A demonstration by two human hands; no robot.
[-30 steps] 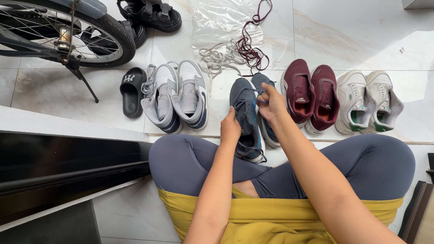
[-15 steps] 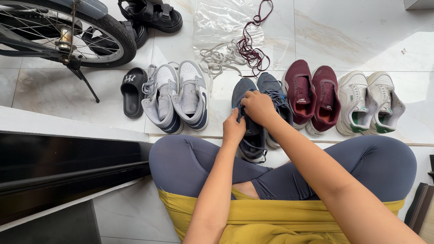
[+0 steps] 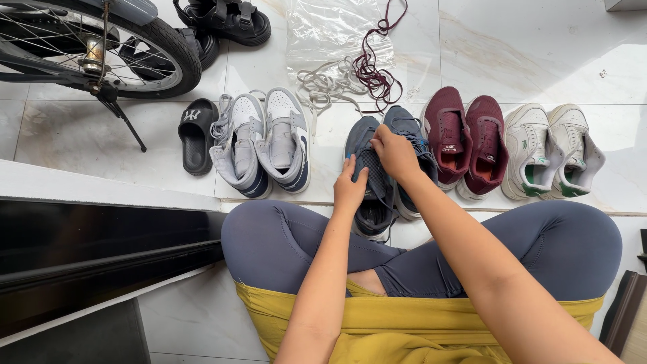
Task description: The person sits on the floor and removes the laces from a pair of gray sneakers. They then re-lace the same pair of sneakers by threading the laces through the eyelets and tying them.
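Grey-blue sneaker (image 3: 369, 192) (laces) — between both hands' fingers (image 3: 355, 170)

A pair of dark blue-grey mesh running shoes (image 3: 377, 172) stands upright on the tiled floor, toes away from the sitter, just left of the maroon pair (image 3: 465, 145), the left shoe's laces loosened.

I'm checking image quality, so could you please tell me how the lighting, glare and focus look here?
Head view: even daylight, sharp throughout; bright glare on the marble floor upper right; soft shadows beside the blue sneaker under both hands; dark step at left underexposed.
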